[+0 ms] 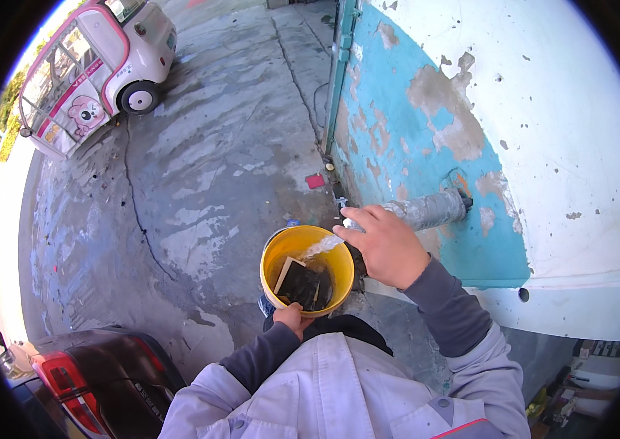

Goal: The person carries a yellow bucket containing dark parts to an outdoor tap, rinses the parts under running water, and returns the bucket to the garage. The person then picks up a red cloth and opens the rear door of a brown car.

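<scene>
Two bare hands at a yellow bucket (pixel 273 257), which we log near the right edge of the concrete floor (pixel 200 168), by the foot of a peeling turquoise-and-white wall (pixel 489 256). Our left hand (pixel 294 319) is closed on the bucket's near rim; whether the base rests on anything, we cannot tell. Our right hand (pixel 390 247) is at the outlet end of a grey wrapped pipe (pixel 438 211), thumb and forefinger apart; whether it grips a tap there, hidden. A water stream (pixel 322 246) slants in over the bucket's far right rim. Inside lies a dark slab (pixel 299 284) with a pale edge.

Handling: we judge the bucket plastic, stiff, slightly springy at the lip; light in itself, heavy and sloshing with water. Wet rim probably slippery. One hand at the near rim should steady it; for weight we'd prefer opposite rims, or a palm underneath. Slab looks rigid, likely slick; we'd pinch its pale edge.
</scene>
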A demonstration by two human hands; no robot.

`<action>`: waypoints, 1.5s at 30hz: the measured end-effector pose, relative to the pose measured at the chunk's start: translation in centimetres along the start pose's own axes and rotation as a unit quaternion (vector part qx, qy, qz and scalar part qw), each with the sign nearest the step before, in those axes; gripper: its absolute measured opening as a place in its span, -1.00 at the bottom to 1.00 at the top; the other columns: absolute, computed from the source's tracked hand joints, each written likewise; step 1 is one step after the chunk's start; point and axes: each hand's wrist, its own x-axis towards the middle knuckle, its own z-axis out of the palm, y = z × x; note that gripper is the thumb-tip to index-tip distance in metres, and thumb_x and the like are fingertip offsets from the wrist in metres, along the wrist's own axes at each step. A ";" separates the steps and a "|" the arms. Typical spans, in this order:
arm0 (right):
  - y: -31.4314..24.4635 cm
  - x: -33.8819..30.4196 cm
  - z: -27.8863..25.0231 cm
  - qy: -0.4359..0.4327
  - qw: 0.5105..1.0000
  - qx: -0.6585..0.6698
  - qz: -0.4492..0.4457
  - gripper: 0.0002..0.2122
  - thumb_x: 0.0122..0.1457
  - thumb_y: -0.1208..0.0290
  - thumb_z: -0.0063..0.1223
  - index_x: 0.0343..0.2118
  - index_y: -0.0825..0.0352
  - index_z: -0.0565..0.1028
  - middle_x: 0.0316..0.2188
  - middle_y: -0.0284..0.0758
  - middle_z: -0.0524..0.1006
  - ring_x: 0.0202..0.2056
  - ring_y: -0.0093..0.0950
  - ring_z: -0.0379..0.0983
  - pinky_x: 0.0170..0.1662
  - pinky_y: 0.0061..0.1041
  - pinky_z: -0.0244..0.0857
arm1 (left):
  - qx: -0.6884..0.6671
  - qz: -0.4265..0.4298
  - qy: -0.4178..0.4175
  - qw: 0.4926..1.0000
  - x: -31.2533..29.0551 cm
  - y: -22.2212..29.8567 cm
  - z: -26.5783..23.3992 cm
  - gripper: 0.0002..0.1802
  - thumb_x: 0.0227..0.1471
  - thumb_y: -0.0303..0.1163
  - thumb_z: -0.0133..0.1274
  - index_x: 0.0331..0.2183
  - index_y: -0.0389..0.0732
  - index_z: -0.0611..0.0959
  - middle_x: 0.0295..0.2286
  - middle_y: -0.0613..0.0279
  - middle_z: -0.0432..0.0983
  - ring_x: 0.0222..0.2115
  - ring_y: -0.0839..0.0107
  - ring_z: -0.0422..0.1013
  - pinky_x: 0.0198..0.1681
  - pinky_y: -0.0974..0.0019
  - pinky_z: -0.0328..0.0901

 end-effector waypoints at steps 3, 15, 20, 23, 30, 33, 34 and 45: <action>-0.5 -0.3 0.6 -0.035 0.995 -0.003 0.090 -0.61 0.04 0.39 0.24 0.00 0.23 0.55 -0.18 -0.21 0.47 -0.15 -0.25 0.42 -0.10 -0.30 0.37 | 0.003 -0.002 -0.006 1.000 0.5 -0.1 -0.1 -0.53 0.15 -0.53 -0.09 0.10 -0.34 0.30 -0.08 -0.10 0.47 -0.17 -0.03 0.55 -0.18 0.02 0.52; -2.9 0.1 5.3 0.136 0.946 -0.053 0.291 -0.58 0.01 0.27 0.31 -0.13 0.39 0.46 -0.31 -0.18 0.44 -0.31 -0.24 0.47 -0.30 -0.28 0.37 | 0.026 -0.021 -0.007 0.999 0.5 0.1 -0.2 -0.47 0.14 -0.55 -0.07 0.14 -0.38 0.28 -0.02 -0.14 0.42 -0.16 -0.05 0.55 -0.15 -0.01 0.53; -5.6 -9.7 10.5 0.155 0.910 0.116 0.368 -0.41 0.06 0.24 0.29 0.05 0.50 0.32 -0.22 -0.06 0.44 -0.20 -0.20 0.45 -0.15 -0.22 0.35 | 0.028 -0.031 -0.001 0.999 -0.8 1.0 -0.2 -0.49 0.15 -0.56 -0.07 0.14 -0.38 0.29 -0.01 -0.13 0.42 -0.15 -0.03 0.55 -0.15 0.02 0.53; -5.2 -13.9 18.5 -0.056 0.759 0.286 0.582 -0.49 0.12 0.16 0.24 -0.01 0.45 0.40 -0.28 -0.21 0.49 -0.32 -0.42 0.40 -0.24 -0.42 0.35 | 0.055 -0.031 -0.006 0.998 -1.6 1.2 -0.2 -0.52 0.17 -0.55 -0.15 0.12 -0.45 0.27 -0.02 -0.21 0.41 -0.07 -0.08 0.50 -0.01 -0.02 0.46; -6.3 -16.0 24.4 0.015 0.277 0.677 0.682 -0.71 0.20 0.20 0.11 -0.18 0.33 0.52 -0.35 -0.27 0.59 -0.36 -0.40 0.53 -0.17 -0.37 0.42 | 0.032 -0.078 -0.030 0.996 -0.8 2.1 -1.2 -0.56 0.15 -0.54 -0.14 0.07 -0.43 0.30 -0.01 -0.23 0.41 -0.05 -0.06 0.48 0.03 0.00 0.44; -6.4 -14.6 24.2 0.018 0.284 0.683 0.673 -0.76 0.21 0.23 0.10 -0.20 0.31 0.52 -0.36 -0.29 0.60 -0.39 -0.42 0.53 -0.16 -0.35 0.43 | 0.017 -0.116 -0.057 0.991 0.7 2.2 -2.3 -0.57 0.18 -0.48 -0.17 0.07 -0.40 0.33 0.00 -0.18 0.43 -0.04 0.00 0.48 0.03 0.01 0.43; -6.4 -14.2 24.1 0.003 0.286 0.685 0.670 -0.77 0.21 0.24 0.11 -0.21 0.30 0.52 -0.38 -0.30 0.60 -0.39 -0.42 0.54 -0.17 -0.35 0.44 | 0.016 -0.126 -0.055 0.990 1.3 2.2 -2.8 -0.58 0.20 -0.44 -0.18 0.07 -0.38 0.34 -0.01 -0.16 0.45 -0.04 0.02 0.48 0.02 0.01 0.43; -7.1 -11.5 22.4 -0.034 0.407 0.601 0.687 -0.73 0.17 0.23 0.29 -0.22 0.28 0.51 -0.41 -0.39 0.59 -0.48 -0.59 0.51 -0.38 -0.54 0.50 | 0.155 -0.173 -0.128 0.964 6.9 0.1 -4.0 -0.46 0.31 -0.17 -0.23 0.15 -0.33 0.37 -0.03 -0.14 0.50 -0.10 0.09 0.54 -0.01 0.04 0.44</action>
